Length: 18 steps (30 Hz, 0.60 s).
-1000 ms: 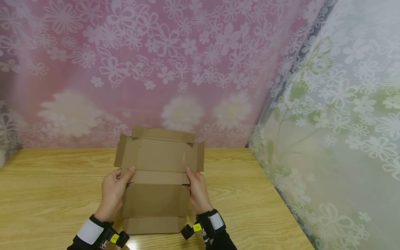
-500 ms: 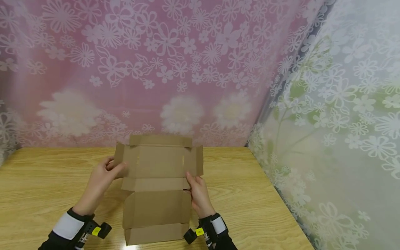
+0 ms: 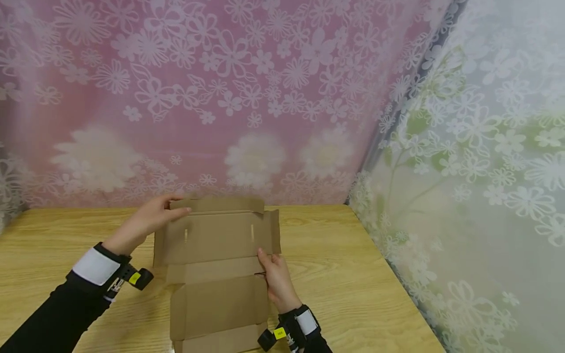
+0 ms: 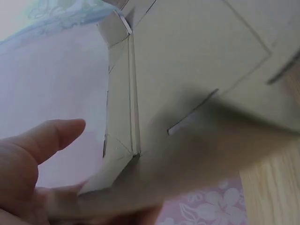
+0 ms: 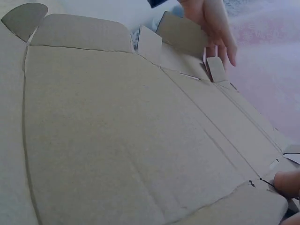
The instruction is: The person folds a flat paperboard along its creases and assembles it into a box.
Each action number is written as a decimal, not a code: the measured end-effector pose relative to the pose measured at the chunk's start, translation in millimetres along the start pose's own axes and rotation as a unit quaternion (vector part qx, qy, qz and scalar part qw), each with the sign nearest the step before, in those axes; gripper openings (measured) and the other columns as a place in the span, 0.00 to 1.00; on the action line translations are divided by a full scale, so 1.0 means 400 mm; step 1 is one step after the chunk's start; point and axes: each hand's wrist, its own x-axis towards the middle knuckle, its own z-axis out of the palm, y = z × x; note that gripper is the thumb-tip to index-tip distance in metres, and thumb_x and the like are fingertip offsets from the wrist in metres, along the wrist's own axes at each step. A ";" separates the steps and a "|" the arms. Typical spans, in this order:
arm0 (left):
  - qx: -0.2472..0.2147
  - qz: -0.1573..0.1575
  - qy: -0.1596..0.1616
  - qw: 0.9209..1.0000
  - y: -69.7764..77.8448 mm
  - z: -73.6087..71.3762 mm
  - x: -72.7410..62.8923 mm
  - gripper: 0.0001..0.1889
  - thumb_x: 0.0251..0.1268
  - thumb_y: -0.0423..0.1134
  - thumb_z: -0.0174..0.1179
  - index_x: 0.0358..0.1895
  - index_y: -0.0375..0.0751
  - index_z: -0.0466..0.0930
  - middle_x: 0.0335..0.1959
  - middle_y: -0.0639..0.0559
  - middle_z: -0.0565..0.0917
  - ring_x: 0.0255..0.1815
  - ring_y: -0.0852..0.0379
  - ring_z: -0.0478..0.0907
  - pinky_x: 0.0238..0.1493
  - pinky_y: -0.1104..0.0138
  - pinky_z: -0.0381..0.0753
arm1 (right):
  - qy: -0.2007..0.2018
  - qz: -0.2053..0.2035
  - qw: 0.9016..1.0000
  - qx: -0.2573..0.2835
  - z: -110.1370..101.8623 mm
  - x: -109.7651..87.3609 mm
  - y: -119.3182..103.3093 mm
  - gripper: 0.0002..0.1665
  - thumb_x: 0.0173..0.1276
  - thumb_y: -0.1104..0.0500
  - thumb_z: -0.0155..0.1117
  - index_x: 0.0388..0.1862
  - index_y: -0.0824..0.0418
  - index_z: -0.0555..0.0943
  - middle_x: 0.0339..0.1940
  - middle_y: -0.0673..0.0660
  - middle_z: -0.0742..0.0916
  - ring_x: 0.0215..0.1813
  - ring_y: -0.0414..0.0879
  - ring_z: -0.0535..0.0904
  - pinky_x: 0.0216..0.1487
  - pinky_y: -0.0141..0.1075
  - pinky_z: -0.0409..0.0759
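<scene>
On my head view I see the opened-out brown cardboard box (image 3: 220,240) at lower centre, over the yellow wood-grain table (image 3: 344,274). The bare right hand (image 3: 279,278) pinches its right edge; the bare left hand (image 3: 154,215), at its upper-left corner, is spread wide, thumb apart from fingers.

Plain brown is being shown by the cardboard (image 3: 220,238), yellow wood grain is streaked across the tabletop (image 3: 335,274), the pink curtain (image 3: 190,147) is covered in white floral print! The pale curtain (image 3: 476,211) is patterned white and green; black sleeves (image 3: 57,311) are brightened by yellow labels (image 3: 280,333).
</scene>
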 end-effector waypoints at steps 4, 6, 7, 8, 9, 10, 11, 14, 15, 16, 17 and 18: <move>0.036 0.002 -0.015 0.999 0.036 0.004 0.027 0.35 0.77 0.48 0.53 0.74 0.25 0.58 0.72 0.20 0.57 0.70 0.24 0.59 0.62 0.37 0.67 | -0.008 0.000 1.000 0.009 -0.001 0.000 0.005 0.15 0.80 0.55 0.53 0.38 0.65 0.79 0.31 0.48 0.85 0.35 0.37 0.82 0.34 0.30 0.80; 0.051 0.014 -0.011 0.999 0.051 0.009 0.036 0.31 0.76 0.45 0.55 0.71 0.24 0.63 0.70 0.21 0.62 0.68 0.24 0.62 0.61 0.38 0.69 | -0.009 0.003 1.000 0.012 -0.002 -0.001 0.009 0.15 0.80 0.55 0.53 0.37 0.65 0.79 0.30 0.47 0.85 0.34 0.37 0.82 0.33 0.30 0.80; 0.057 0.020 -0.011 0.998 0.058 0.011 0.039 0.30 0.75 0.43 0.55 0.69 0.23 0.65 0.69 0.21 0.64 0.67 0.25 0.64 0.61 0.39 0.70 | -0.009 0.006 1.000 0.016 -0.002 -0.001 0.010 0.15 0.80 0.55 0.53 0.37 0.64 0.79 0.30 0.48 0.85 0.34 0.37 0.82 0.33 0.30 0.81; 0.066 0.030 -0.008 0.997 0.064 0.013 0.043 0.28 0.74 0.42 0.56 0.67 0.23 0.67 0.67 0.21 0.67 0.66 0.25 0.66 0.60 0.40 0.72 | -0.011 0.006 1.000 0.016 -0.003 -0.002 0.012 0.16 0.80 0.55 0.53 0.37 0.65 0.79 0.30 0.48 0.85 0.33 0.37 0.83 0.33 0.30 0.81; 0.077 0.041 -0.004 0.996 0.069 0.016 0.046 0.26 0.73 0.40 0.58 0.65 0.23 0.70 0.65 0.22 0.70 0.64 0.26 0.69 0.59 0.41 0.73 | -0.012 0.010 1.000 0.016 -0.003 -0.003 0.013 0.16 0.80 0.54 0.53 0.36 0.65 0.79 0.30 0.48 0.85 0.33 0.37 0.82 0.32 0.30 0.81; 0.089 0.050 -0.001 0.995 0.074 0.017 0.050 0.25 0.72 0.39 0.59 0.64 0.23 0.72 0.62 0.23 0.73 0.62 0.27 0.71 0.57 0.42 0.74 | -0.013 0.013 1.000 0.016 -0.003 -0.004 0.015 0.16 0.80 0.54 0.54 0.37 0.65 0.79 0.30 0.48 0.85 0.33 0.38 0.82 0.32 0.30 0.81; 0.103 0.059 0.002 0.993 0.078 0.019 0.054 0.23 0.71 0.38 0.60 0.62 0.23 0.74 0.60 0.24 0.76 0.60 0.28 0.73 0.56 0.43 0.76 | -0.013 0.014 1.000 0.013 -0.003 -0.005 0.016 0.17 0.80 0.54 0.54 0.37 0.66 0.79 0.30 0.48 0.85 0.33 0.38 0.82 0.32 0.30 0.81; 0.140 0.072 0.001 0.988 0.086 0.023 0.068 0.20 0.68 0.35 0.63 0.58 0.24 0.78 0.53 0.27 0.81 0.54 0.31 0.78 0.51 0.46 0.79 | -0.019 0.013 1.000 0.005 -0.004 -0.011 0.018 0.20 0.80 0.52 0.53 0.42 0.70 0.79 0.33 0.49 0.85 0.37 0.39 0.82 0.37 0.31 0.81; 0.150 0.073 -0.003 0.986 0.087 0.023 0.074 0.19 0.67 0.34 0.64 0.57 0.24 0.79 0.52 0.28 0.82 0.53 0.32 0.79 0.49 0.48 0.80 | -0.019 0.015 1.000 0.003 -0.004 -0.013 0.020 0.21 0.80 0.52 0.53 0.43 0.71 0.79 0.34 0.50 0.85 0.38 0.39 0.81 0.39 0.31 0.80; 0.156 0.073 -0.010 0.985 0.089 0.023 0.079 0.19 0.66 0.33 0.64 0.56 0.24 0.80 0.51 0.28 0.82 0.52 0.32 0.79 0.49 0.49 0.80 | -0.021 0.016 1.000 0.000 -0.005 -0.016 0.021 0.22 0.80 0.51 0.53 0.44 0.72 0.79 0.35 0.50 0.85 0.40 0.39 0.81 0.40 0.31 0.80; 0.160 0.074 -0.018 0.984 0.092 0.023 0.083 0.18 0.66 0.32 0.65 0.55 0.24 0.80 0.50 0.28 0.83 0.51 0.33 0.79 0.47 0.50 0.81 | -0.022 0.016 1.000 -0.004 -0.004 -0.019 0.023 0.23 0.80 0.51 0.52 0.46 0.73 0.79 0.36 0.50 0.85 0.41 0.39 0.81 0.42 0.32 0.80; 0.163 0.076 -0.027 0.983 0.093 0.023 0.088 0.18 0.65 0.31 0.65 0.54 0.24 0.81 0.48 0.28 0.83 0.50 0.33 0.80 0.46 0.50 0.81 | -0.025 0.018 1.000 -0.007 -0.005 -0.022 0.024 0.24 0.81 0.51 0.51 0.48 0.73 0.78 0.37 0.51 0.85 0.42 0.40 0.80 0.43 0.32 0.80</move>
